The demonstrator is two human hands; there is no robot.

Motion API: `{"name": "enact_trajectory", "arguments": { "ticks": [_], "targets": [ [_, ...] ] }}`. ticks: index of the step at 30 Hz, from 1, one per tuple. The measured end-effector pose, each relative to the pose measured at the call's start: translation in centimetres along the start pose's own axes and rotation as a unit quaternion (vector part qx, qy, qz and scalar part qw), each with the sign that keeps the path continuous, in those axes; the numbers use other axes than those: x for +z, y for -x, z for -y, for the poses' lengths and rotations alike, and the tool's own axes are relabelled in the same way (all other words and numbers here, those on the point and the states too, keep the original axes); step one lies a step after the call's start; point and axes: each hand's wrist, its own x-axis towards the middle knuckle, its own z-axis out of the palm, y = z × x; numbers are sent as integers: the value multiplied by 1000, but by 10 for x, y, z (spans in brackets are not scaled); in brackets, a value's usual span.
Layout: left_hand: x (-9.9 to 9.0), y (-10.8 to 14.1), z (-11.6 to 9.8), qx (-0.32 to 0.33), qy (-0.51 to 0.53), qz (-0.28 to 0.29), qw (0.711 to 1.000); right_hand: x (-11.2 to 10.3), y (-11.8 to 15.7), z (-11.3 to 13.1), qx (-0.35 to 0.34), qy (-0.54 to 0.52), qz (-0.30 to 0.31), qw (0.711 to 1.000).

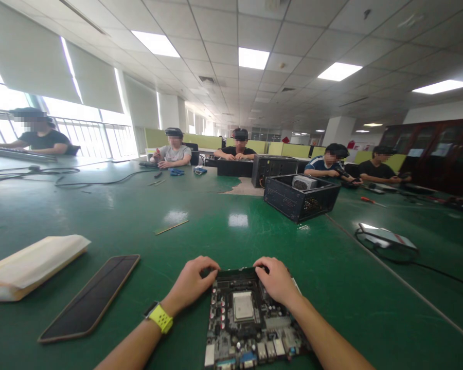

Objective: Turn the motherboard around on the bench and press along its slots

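A computer motherboard (258, 324) lies flat on the green tabletop in front of me, with its ports toward me. A square silver processor (243, 307) sits in its socket. Along the board's far edge runs a narrow dark memory module (236, 275). My left hand (195, 280) has thumb and forefinger closed at the module's left end. At its right end are the bent fingers of my right hand (275, 280), closed there too; the fingertips are partly hidden. A watch with a yellow-green strap (162, 317) is on my left wrist.
A smartphone (92, 298) and a pale paper-wrapped packet (34, 264) lie to the left. Ahead stands an open black computer case (289, 200). A thin yellowish stick (172, 227), a cabled device (386, 236) and a red-handled screwdriver (372, 202) lie farther off. Several people sit around the table.
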Motion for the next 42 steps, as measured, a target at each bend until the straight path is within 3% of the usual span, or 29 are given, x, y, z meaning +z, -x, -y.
{"name": "enact_trajectory", "arguments": {
  "ticks": [31, 34, 37, 39, 42],
  "targets": [
    [2, 1, 3, -14, -4, 9, 1000, -5, 1, 5, 2, -8, -1, 1000],
    [1, 1, 3, -11, -9, -11, 1000, -18, 8, 24, -19, -5, -32, 999],
    [-1, -1, 3, -10, -25, -62, 998, -21, 30, 57, -99, 11, -20, 995],
    [-3, -1, 3, -16, -34, -98, 995, -8, 48, 80, -171, 38, 30, 984],
    [-4, -2, 3, -28, -40, -119, 992, 31, 69, 98, -239, 128, 91, 958]
  ]
}}
